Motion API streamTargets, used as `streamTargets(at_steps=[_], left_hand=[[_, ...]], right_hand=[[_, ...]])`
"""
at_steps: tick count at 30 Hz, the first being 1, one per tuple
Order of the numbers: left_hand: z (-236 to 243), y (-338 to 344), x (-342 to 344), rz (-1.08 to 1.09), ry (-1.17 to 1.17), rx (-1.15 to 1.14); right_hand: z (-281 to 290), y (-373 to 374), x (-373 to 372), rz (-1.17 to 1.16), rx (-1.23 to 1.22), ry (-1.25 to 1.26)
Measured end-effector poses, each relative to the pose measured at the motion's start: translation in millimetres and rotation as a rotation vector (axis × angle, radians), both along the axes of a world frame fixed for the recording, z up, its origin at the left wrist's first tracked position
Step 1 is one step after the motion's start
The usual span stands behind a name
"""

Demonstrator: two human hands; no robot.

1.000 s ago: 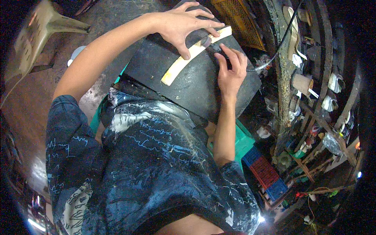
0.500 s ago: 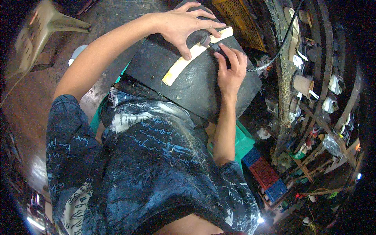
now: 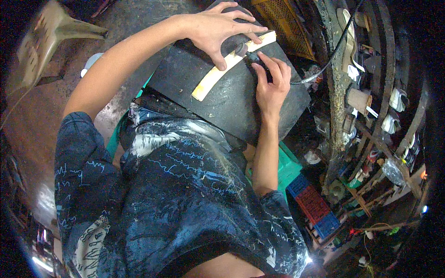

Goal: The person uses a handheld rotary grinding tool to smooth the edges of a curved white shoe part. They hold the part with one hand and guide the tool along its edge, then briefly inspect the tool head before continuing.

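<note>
A pale, slightly curved strip (image 3: pixel 209 84) lies slantwise on a dark board (image 3: pixel 232 104) over my lap. My left hand (image 3: pixel 214 33) reaches across with its fingers spread; the thumb rests at the strip's near edge and other fingertips are by its far end. In my right hand (image 3: pixel 273 81) is a small dark hand tool with a round head (image 3: pixel 241 49), pinched between thumb and fingers. That head sits on or just over the strip, between my two hands. My palm and fingers hide the tool's back part, from which a cord (image 3: pixel 301 82) runs.
The cord climbs to the upper right past wooden racks (image 3: pixel 337 92) holding several shoes (image 3: pixel 397 99). A yellow crate (image 3: pixel 287 23) stands beyond the board, a blue and red crate (image 3: pixel 315 206) at lower right. At upper left is a plastic chair (image 3: pixel 55 32). Green plastic (image 3: pixel 288 162) shows beneath me.
The tool's round head has shifted very slightly left along the strip, with my right hand following. My left hand and the strip stay in place.
</note>
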State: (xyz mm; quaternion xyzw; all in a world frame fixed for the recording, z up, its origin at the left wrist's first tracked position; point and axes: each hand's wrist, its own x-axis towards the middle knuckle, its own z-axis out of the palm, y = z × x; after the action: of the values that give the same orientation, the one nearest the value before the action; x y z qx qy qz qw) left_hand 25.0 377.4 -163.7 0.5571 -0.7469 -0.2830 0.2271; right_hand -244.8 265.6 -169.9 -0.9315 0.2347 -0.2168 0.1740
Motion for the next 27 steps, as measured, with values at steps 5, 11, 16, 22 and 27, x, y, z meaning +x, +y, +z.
streamTargets(at_steps=[5,11,16,22,27], left_hand=[[-0.7,-0.1,-0.5,0.0,0.006,-0.005],[-14.3,-4.6,-1.5,-0.017,-0.037,-0.007],[-11.0,-2.9,-1.5,-0.013,-0.031,-0.059],[-9.8,-2.7,-0.3,-0.028,-0.034,-0.029],[-15.1,-2.3,-1.4,-0.032,-0.044,-0.089]], right_hand=[[5.5,5.7,-1.2,0.02,-0.021,0.022],[5.7,0.9,-1.2,-0.039,-0.015,-0.005],[0.1,3.3,-1.8,0.028,-0.007,0.005],[3.0,11.8,-3.9,0.035,-0.004,0.022],[7.3,7.8,-10.5,-0.028,0.055,-0.023]])
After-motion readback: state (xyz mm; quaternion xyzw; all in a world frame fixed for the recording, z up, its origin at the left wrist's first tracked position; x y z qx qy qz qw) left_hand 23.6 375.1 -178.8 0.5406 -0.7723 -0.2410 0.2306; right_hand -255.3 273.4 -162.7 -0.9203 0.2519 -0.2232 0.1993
